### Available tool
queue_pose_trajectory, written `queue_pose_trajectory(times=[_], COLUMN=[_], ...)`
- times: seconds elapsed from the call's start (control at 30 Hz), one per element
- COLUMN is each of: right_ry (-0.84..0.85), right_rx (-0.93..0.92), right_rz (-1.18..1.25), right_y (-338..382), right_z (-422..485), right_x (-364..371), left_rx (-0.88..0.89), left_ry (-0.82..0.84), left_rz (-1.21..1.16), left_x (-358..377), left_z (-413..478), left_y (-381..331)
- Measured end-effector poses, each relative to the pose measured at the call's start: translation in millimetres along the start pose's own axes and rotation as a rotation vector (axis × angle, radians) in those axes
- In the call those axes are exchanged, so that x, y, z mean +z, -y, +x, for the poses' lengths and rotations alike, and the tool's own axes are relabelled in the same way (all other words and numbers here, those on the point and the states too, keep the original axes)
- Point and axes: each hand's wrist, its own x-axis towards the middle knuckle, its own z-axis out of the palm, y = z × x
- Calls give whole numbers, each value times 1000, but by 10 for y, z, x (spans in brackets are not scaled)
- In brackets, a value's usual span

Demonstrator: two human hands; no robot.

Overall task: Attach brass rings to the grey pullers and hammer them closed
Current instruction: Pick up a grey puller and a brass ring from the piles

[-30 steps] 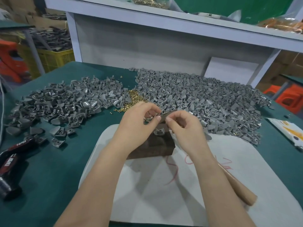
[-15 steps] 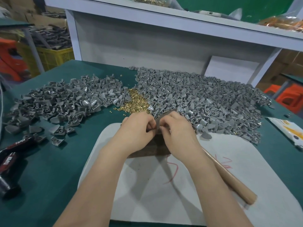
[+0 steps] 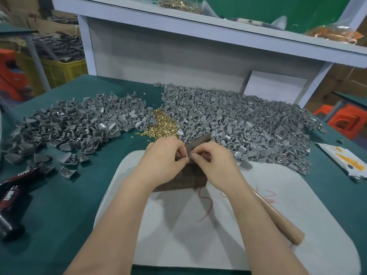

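Two hands together, left hand (image 3: 163, 158) and right hand (image 3: 215, 162) pinching a grey puller (image 3: 198, 143) between them

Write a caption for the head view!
Left hand and right hand pinch a small part over a dark block, near brass rings.

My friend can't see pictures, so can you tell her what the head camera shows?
Two hands, left hand and right hand, pinch a small grey piece together above a dark block on a white mat. Behind them on the green table lie heaps of grey pullers and a little pile of brass rings.
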Motion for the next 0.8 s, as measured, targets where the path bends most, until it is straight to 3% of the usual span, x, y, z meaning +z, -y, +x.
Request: queue_pose_trajectory(times=[0.13, 0.4, 0.8], right_ry=[8, -59, -64], right_rx=[51, -68, -74], right_rz=[170, 50, 56], right_y=[-70, -19, -30], right_z=[17, -12, -13], right_x=[-50, 37, 47], left_rx=[-5, 7, 6], left_ry=[-5, -18, -17], left_rz=[-3, -1, -11], left_x=[3, 4, 2], left_z=[1, 3, -2], left_y=[1, 12, 9])
